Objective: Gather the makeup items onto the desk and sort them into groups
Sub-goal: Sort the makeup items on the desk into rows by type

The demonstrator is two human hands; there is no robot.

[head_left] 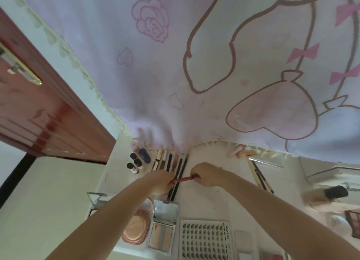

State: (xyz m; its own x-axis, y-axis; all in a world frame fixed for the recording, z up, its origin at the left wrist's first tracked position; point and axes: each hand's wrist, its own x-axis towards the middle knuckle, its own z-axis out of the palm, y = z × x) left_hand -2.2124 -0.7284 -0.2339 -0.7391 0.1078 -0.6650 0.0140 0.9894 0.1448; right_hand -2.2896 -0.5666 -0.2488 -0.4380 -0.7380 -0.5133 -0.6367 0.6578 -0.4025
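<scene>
A slim red pencil lies crosswise between my two hands above the white desk. My left hand pinches its left end and my right hand grips its right end. Just behind the hands a row of pencils and slim sticks lies side by side, and two black pencils run under the red one. Small bottles stand at the back left. Open compacts and a pink puff case lie near the front.
A false-lash tray lies at the front. More pencils lie to the right, with a mirror beyond them. A pink printed curtain hangs over the desk's back edge. A red-brown door stands at the left.
</scene>
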